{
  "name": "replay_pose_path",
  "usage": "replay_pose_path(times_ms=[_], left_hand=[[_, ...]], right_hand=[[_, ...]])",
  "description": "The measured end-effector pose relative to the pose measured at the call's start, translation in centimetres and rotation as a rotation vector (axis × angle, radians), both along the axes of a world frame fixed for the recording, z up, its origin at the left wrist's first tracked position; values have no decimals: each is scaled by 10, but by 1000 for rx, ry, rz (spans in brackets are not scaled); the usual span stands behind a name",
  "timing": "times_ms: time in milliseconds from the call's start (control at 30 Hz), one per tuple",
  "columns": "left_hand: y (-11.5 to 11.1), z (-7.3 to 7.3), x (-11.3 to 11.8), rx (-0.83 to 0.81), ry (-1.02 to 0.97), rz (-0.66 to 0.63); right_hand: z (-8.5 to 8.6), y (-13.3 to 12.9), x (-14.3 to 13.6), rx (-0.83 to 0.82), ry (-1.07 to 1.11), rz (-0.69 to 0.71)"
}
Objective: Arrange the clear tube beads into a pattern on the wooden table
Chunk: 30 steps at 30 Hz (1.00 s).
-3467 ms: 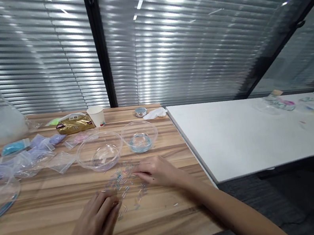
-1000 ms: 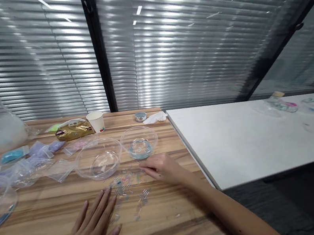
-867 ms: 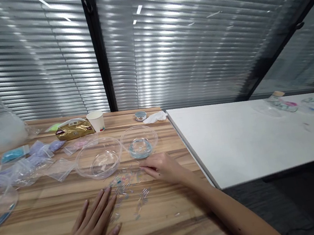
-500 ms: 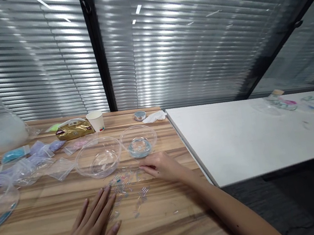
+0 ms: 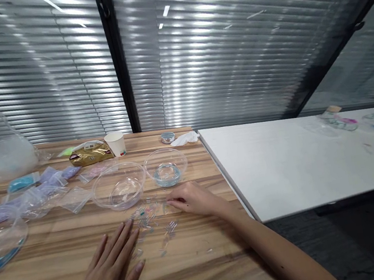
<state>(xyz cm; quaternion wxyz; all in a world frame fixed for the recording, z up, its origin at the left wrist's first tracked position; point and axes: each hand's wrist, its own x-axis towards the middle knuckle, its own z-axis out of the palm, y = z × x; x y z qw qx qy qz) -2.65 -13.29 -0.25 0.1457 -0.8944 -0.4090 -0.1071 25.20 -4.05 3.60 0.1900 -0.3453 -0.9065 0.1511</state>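
Note:
My left hand [image 5: 113,269] lies flat on the wooden table, fingers spread, its fingertips at the left edge of a scatter of small tube-like beads [image 5: 146,217]. The beads are clear, pale and bluish. My right hand [image 5: 190,199] is at the right side of the scatter, thumb and index finger pinched close to the tabletop. Whatever sits between those fingertips is too small to make out. Just beyond the right hand stands a clear round bowl [image 5: 184,164] with pale blue bits in its bottom. A second clear bowl [image 5: 97,198] stands to its left, holding little that I can make out.
A clear bowl with blue pieces [image 5: 26,229] stands at the far left. Behind are zip bags of purple beads [image 5: 43,190], a gold packet [image 5: 91,153], a paper cup [image 5: 116,144], a small round tin [image 5: 167,137] and a crumpled tissue [image 5: 185,138]. A white table [image 5: 284,166] adjoins on the right.
The view has shifted slightly, so more of the left bowl shows. Both hands keep nearly the same places, the left flat and the right pinched at the beads.

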Motion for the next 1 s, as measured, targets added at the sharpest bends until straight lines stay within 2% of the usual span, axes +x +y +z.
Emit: replay_pose_path(times_ms=[367,733,1000], left_hand=[[0,4,2,47,2,-25],[-1,-1,-1,28,25,3],[-1,4,2,0,-63,-12]], right_hand=[[-2,2,1,-35,5,3],[-5,2,1,-37,-7,-19],[-5,2,2,-54,-5,-51]])
